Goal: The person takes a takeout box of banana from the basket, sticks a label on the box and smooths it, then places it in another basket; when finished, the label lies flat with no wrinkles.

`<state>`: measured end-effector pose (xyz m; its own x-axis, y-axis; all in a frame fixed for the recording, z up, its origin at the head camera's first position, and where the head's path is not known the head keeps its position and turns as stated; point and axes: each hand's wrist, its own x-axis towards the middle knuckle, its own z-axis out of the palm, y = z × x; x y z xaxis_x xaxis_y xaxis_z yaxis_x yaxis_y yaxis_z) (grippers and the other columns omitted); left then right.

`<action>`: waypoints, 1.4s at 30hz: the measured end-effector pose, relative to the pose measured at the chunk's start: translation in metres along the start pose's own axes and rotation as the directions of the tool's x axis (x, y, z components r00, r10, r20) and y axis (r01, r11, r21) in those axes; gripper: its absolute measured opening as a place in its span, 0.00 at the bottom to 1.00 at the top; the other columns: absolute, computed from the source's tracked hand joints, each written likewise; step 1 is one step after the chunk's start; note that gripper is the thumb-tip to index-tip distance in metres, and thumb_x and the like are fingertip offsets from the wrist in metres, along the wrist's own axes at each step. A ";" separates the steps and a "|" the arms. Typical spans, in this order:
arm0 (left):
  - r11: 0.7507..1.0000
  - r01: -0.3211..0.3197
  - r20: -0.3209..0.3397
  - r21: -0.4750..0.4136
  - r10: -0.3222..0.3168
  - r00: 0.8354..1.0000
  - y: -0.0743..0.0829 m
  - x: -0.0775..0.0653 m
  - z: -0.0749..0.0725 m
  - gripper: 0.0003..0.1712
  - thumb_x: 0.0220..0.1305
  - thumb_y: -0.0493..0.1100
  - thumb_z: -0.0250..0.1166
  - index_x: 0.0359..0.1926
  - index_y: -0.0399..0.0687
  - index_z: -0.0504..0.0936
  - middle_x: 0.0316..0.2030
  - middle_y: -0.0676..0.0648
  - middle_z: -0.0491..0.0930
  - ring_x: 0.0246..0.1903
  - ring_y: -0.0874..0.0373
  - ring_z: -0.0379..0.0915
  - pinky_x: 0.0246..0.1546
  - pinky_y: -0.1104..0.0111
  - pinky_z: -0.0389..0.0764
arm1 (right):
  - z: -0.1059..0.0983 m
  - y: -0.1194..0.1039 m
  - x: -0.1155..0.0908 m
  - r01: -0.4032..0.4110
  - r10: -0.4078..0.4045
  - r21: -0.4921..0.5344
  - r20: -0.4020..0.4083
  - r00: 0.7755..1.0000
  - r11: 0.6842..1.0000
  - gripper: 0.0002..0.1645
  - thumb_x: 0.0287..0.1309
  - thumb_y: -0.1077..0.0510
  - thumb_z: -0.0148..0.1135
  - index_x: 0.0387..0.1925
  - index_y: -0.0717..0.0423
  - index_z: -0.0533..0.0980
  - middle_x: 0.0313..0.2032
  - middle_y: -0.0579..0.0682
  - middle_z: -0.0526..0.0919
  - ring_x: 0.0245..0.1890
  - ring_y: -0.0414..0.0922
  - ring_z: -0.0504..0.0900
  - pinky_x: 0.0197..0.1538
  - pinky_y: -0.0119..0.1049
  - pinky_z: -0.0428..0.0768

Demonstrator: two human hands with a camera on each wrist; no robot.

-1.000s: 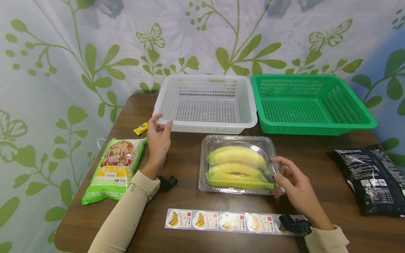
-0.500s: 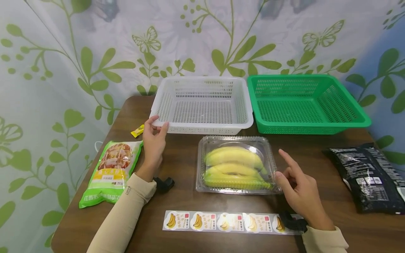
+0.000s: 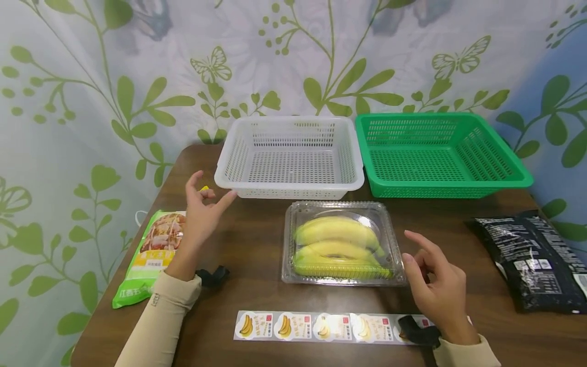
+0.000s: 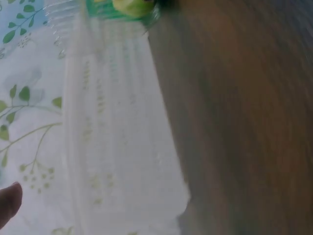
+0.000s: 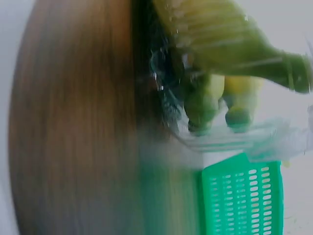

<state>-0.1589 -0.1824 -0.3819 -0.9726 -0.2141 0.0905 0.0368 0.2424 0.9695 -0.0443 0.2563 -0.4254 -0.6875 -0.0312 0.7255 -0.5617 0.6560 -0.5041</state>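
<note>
In the head view a lidded clear plastic box point(image 3: 289, 244) holding yellow bananas point(image 3: 337, 232) lies on the brown table. My right hand point(image 3: 437, 283) hovers by its right side, index finger extended and thumb apart, holding nothing. Off the left front corner of the white basket point(image 3: 289, 192), my left hand point(image 3: 200, 211) has its thumb and fingers spread and nothing in them. One fingertip point(image 4: 10, 201) of it shows in the left wrist view, beside the blurred basket. The right wrist view shows bananas point(image 5: 215, 36) through the clear plastic, with no hand visible.
A green basket point(image 3: 440, 189) stands right of the white one. The green-and-white food bag point(image 3: 151, 255) lies at left, partly behind the left arm. A black package point(image 3: 532, 260) lies at right. Along the front runs a strip of banana stickers point(image 3: 293, 326), its right end under the right wrist.
My left hand has let go of the white basket's rim and moved left and toward me. My right hand has drawn back slightly from the banana box.
</note>
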 end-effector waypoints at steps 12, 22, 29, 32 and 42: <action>0.784 -0.571 0.293 0.243 0.502 0.814 0.018 -0.069 -0.026 0.21 0.57 0.32 0.76 0.50 0.53 0.83 0.31 0.54 0.70 0.18 0.63 0.57 0.18 0.74 0.60 | 0.021 -0.039 0.012 0.349 -0.350 -0.012 -0.035 0.936 0.937 0.24 0.73 0.48 0.55 0.41 0.65 0.85 0.17 0.39 0.67 0.17 0.30 0.59 0.19 0.24 0.58; 0.639 -0.713 0.735 0.289 0.329 0.593 0.000 -0.124 -0.011 0.19 0.58 0.59 0.76 0.47 0.63 0.82 0.40 0.66 0.74 0.28 0.72 0.69 0.29 0.74 0.74 | 0.042 -0.067 -0.016 0.389 -0.429 0.233 0.155 0.890 0.891 0.15 0.72 0.52 0.59 0.45 0.58 0.85 0.28 0.37 0.76 0.24 0.29 0.70 0.26 0.21 0.69; 0.572 -0.735 0.765 0.365 0.265 0.586 -0.009 -0.142 -0.020 0.24 0.53 0.63 0.78 0.46 0.62 0.83 0.42 0.65 0.72 0.28 0.72 0.70 0.30 0.73 0.74 | 0.056 -0.070 -0.032 0.291 -0.356 0.212 0.428 0.830 0.933 0.18 0.63 0.46 0.69 0.52 0.45 0.83 0.39 0.35 0.80 0.36 0.30 0.78 0.37 0.26 0.77; 0.588 -0.727 0.757 0.355 0.275 0.593 -0.014 -0.147 -0.021 0.24 0.52 0.61 0.79 0.46 0.61 0.83 0.42 0.65 0.72 0.27 0.73 0.69 0.29 0.75 0.73 | 0.059 -0.074 -0.034 0.240 -0.345 0.264 0.501 0.793 0.934 0.23 0.59 0.47 0.74 0.56 0.44 0.81 0.37 0.32 0.77 0.33 0.27 0.72 0.38 0.21 0.73; 0.581 -0.734 0.766 0.351 0.273 0.582 -0.021 -0.149 -0.021 0.28 0.50 0.62 0.80 0.48 0.60 0.83 0.41 0.64 0.71 0.27 0.75 0.65 0.27 0.78 0.69 | 0.076 -0.078 -0.036 -0.100 -0.304 0.486 0.679 0.668 0.868 0.25 0.65 0.52 0.70 0.62 0.45 0.76 0.20 0.34 0.68 0.23 0.21 0.62 0.30 0.15 0.67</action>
<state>-0.0102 -0.1756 -0.4113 -0.7317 0.6666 0.1423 0.6550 0.6299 0.4174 -0.0109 0.1488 -0.4478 -0.6009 -0.7327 0.3194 -0.6429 0.2057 -0.7378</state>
